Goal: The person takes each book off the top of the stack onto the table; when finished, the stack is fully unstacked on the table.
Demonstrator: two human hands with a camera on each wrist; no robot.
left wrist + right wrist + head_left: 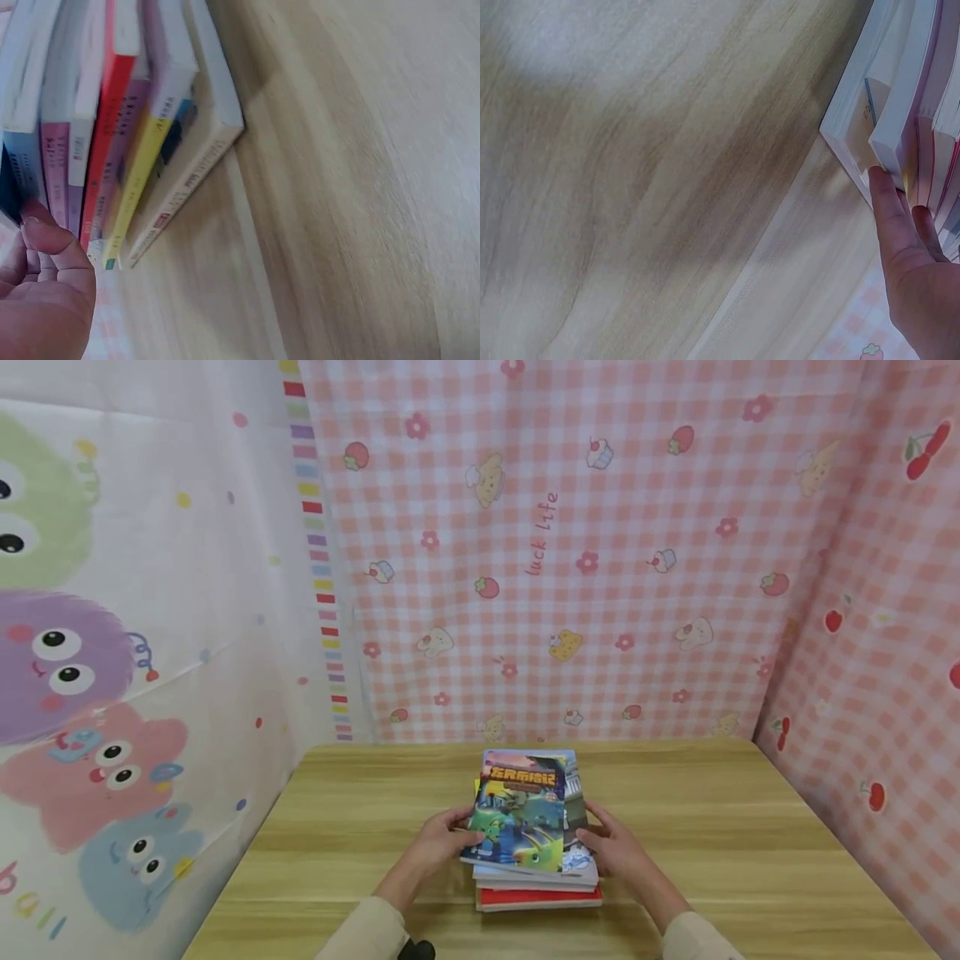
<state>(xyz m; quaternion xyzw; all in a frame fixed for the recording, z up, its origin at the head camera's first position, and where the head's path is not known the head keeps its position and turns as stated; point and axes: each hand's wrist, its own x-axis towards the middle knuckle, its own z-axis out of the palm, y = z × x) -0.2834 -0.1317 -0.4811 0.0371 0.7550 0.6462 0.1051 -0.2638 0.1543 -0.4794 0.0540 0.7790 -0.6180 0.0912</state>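
Note:
A stack of books (525, 885) stands on the table, edges not quite aligned. On top lies a colorful comic book (517, 818) with yellow title letters and a green cartoon creature, turned slightly askew. My left hand (438, 842) pinches this top book at its left edge, thumb on the cover. In the left wrist view that hand (49, 289) is beside the spines, which include a red book (112, 112) and a yellow-spined book (142, 172). At the stack's right side, my right hand (611, 845) touches the page edges with fairly straight fingers (891, 206).
The wooden table (360, 810) extends to both sides of the stack. Behind it hangs a pink checked curtain (585, 610). A white curtain with cartoon figures (240, 527) hangs at the left, and another pink checked one (885, 652) at the right.

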